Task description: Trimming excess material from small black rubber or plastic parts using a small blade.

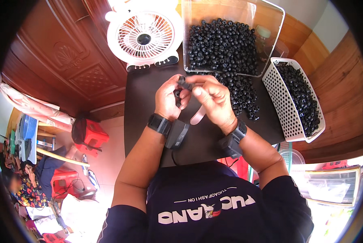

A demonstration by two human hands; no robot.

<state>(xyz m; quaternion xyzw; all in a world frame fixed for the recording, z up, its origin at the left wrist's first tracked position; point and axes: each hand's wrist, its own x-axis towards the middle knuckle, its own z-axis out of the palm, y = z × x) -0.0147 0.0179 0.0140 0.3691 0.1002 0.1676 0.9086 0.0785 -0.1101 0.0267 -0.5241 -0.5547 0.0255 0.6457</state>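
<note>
Over the dark table (145,133), my left hand (165,101) and my right hand (217,99) meet at a small black piece (184,83). My left thumb and fingers close around its far end, while my right fingertips pinch its near side. Another black round piece (177,95) with a hole sits in the curled fingers of my left hand. Right of my hands lies a heap of small black round parts (242,95) with holes, spreading from the tipped clear plastic bin (282,28). A flat pink strip (197,116) shows below my right hand, partly hidden.
A white perforated basket (279,99) of black parts stands at the right. At the back left is a white fan (144,56); a lidded jar (263,34) is behind the bin. Black box devices are strapped to my wrists. Red stools (93,131) and another person are at the far left.
</note>
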